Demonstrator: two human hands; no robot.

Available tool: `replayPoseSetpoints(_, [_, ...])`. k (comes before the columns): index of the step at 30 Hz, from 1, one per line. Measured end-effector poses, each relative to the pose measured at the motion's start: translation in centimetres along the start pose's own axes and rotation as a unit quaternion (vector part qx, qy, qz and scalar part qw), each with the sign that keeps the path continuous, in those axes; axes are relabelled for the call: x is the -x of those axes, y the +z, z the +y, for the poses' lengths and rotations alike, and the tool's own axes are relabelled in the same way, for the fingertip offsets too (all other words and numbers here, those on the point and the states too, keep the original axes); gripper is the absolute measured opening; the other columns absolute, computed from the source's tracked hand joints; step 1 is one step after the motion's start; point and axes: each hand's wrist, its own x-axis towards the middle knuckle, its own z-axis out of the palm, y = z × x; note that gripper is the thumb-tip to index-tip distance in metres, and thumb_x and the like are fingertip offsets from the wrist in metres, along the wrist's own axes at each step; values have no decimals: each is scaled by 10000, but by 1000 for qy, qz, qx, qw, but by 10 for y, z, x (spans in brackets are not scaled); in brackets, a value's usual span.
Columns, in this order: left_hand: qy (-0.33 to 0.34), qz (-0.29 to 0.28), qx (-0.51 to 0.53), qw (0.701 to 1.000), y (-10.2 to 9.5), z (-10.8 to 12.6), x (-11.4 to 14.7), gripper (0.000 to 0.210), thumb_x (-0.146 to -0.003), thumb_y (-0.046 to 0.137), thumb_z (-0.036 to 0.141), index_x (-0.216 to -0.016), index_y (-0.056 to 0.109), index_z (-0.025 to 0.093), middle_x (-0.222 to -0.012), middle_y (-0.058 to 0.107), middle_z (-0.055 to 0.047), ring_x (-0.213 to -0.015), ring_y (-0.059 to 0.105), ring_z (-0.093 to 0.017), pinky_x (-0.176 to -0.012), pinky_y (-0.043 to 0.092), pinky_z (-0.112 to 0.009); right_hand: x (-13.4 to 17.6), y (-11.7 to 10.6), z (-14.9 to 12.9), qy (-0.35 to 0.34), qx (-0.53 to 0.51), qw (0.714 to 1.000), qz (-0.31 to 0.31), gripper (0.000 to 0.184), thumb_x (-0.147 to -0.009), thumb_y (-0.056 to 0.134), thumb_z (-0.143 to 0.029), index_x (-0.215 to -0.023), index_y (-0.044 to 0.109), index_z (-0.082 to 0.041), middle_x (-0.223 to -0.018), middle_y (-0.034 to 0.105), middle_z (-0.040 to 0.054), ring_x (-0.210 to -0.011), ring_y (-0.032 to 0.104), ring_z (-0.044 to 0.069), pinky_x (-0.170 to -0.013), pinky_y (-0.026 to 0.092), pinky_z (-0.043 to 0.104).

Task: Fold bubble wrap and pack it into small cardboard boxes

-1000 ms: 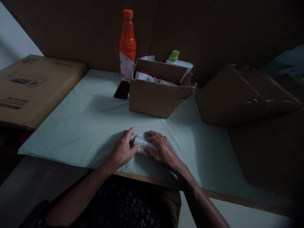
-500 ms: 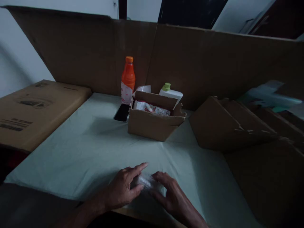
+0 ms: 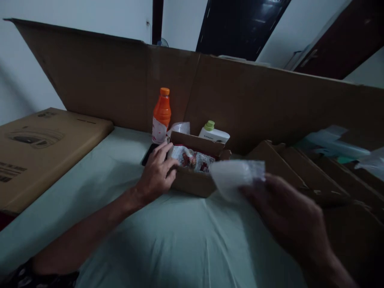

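Note:
My left hand (image 3: pixel 157 170) is at the left end of a small cardboard box (image 3: pixel 193 184), its fingers curled over the left wall and thumb near the front corner. Inside the box lies a white printed packet (image 3: pixel 195 160) with red patterns. A translucent whitish piece of bubble wrap (image 3: pixel 231 176), smeared by motion, is in my right hand (image 3: pixel 285 212), pinched at its right end. It hovers in front of the box's right side and covers part of it. A black phone (image 3: pixel 147 155) lies partly behind my left hand.
Behind the box stand an orange bottle (image 3: pixel 162 114) and a white bottle with a green cap (image 3: pixel 213 134). A flat carton (image 3: pixel 51 148) lies left. Cardboard dividers (image 3: pixel 315 172) with plastic bags (image 3: pixel 336 142) stand right. A tall cardboard wall (image 3: pixel 120 80) closes the back.
Both hands were together near the front edge around the bubble wrap. The left has moved forward to the box; the right has carried the bubble wrap up and right. The view has shifted.

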Motion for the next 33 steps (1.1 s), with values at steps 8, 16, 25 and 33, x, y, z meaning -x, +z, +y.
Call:
replayPoseSetpoints(8, [5,7,54,998,11,-1,22,214,-808,582,32,-940,652,184,-1571,381,-141,-1455,384,-325,-1166,399,-544,-122,79,32,-105,194,927,-302,151,-906,608,-157,-1006,720,-179,-1008,763,85,-898,698,219,-746,473,296])
replayPoseSetpoints(16, [-8,4,73,997,13,-7,4,148,-855,612,85,-947,669,185,-1546,422,-147,-1419,436,-316,-1145,425,-519,-138,138,27,-145,174,827,-515,158,-907,614,-190,-989,749,-197,-923,771,65,-810,703,191,-661,419,255])
replayPoseSetpoints(25, [-37,21,69,997,18,-13,-2,151,-869,614,122,-992,675,183,-1495,487,-146,-1370,505,-307,-1128,457,-507,-138,123,16,-78,324,848,-412,402,-895,677,-493,-961,773,-109,-908,764,206,-881,725,340,-702,487,364])
replayPoseSetpoints(33, [-172,55,141,973,14,-29,33,699,-879,669,304,-1509,376,229,-1537,457,-152,-1403,483,-317,-1175,410,-526,-40,7,68,172,118,977,-42,368,-925,559,-559,-849,733,-243,-785,746,76,-711,676,236,-629,462,345])
